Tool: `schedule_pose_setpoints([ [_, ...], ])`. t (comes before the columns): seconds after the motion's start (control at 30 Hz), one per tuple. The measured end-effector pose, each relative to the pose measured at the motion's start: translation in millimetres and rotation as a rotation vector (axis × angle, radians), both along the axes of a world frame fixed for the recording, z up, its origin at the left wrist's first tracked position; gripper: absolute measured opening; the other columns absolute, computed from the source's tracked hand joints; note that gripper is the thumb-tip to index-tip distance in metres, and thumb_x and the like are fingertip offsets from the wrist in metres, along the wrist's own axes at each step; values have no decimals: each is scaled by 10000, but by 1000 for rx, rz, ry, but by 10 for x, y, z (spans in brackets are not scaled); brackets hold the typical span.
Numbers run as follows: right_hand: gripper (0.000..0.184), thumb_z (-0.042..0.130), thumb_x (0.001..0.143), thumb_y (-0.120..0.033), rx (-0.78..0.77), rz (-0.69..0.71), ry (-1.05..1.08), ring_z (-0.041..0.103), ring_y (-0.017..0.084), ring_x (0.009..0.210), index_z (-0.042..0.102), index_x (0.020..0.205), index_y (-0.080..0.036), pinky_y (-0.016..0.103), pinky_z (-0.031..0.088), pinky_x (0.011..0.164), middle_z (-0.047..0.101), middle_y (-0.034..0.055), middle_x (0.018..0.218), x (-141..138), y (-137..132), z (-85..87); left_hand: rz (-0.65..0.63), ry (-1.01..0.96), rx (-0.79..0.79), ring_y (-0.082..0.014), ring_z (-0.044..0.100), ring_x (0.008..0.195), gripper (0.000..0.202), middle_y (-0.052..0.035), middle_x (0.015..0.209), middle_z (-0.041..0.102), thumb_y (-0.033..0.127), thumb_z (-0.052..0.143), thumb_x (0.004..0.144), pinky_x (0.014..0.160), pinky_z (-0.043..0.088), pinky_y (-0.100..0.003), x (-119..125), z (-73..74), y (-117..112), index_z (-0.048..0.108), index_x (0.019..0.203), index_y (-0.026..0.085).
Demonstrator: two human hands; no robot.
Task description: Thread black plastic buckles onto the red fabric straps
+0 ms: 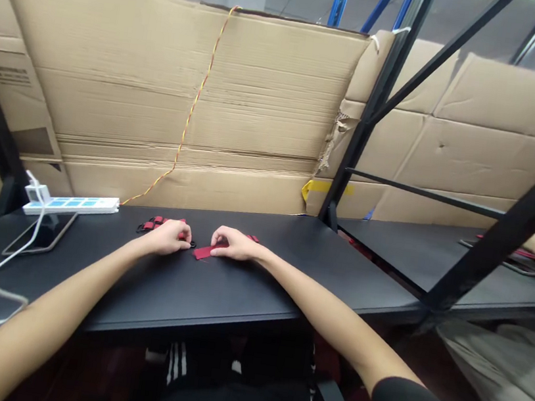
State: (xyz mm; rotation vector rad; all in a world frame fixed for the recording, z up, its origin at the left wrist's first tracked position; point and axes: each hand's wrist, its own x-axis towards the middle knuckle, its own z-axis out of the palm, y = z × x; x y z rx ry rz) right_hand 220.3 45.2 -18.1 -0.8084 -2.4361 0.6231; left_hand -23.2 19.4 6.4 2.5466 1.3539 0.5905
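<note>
We judge the red strap [201, 252], flat on the black table [287, 276], light and limp, best taken by an end: our right hand [234, 244] pinches one, our left hand [170, 238] curls beside the other, whether gripping we cannot tell.

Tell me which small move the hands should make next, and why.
Probably move the left hand onto the red strap: it lies flat on the black table between both hands, and only the right hand seems to press it.
</note>
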Motion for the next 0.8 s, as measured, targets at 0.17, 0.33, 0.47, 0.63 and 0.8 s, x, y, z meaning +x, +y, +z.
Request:
schedule_pose_setpoints([
  [0.17,276,642,774,-210,-67,100,1,542,125,698,628,1049,-198,247,434,660,621,-2,818,0,-53,37,-13,5,-38,-176,595,682,307,-13,760,646,278,596,667,614,435,-243,127,10,-126,658,960,209],
  [0.33,196,592,812,-239,45,71,-37,569,159,786,686,980,-201,267,427,712,662,32,900,-23,-145,71,-58,-9,21,-196,609,730,203,-42,792,675,260,564,705,656,449,-260,194,-18,-166,701,847,210],
  [0.47,197,590,820,-344,24,-15,42,566,148,689,690,831,-174,259,423,644,662,26,780,-37,-116,42,21,-150,21,-200,631,716,220,-54,808,692,348,573,755,631,478,-278,249,-54,-184,726,828,206],
  [0.63,172,582,802,-306,15,-157,229,574,145,679,678,837,-167,262,433,649,666,25,759,-13,-19,24,48,-527,-296,-183,654,597,299,-50,680,680,390,657,743,566,540,-308,311,-95,-195,674,915,145],
  [0.8,198,595,779,-333,-24,-222,335,570,144,681,674,835,-160,268,440,656,670,31,769,-1,37,14,87,-816,-485,-206,699,672,314,-67,690,690,311,777,681,689,592,-377,336,-95,-212,584,843,124],
])
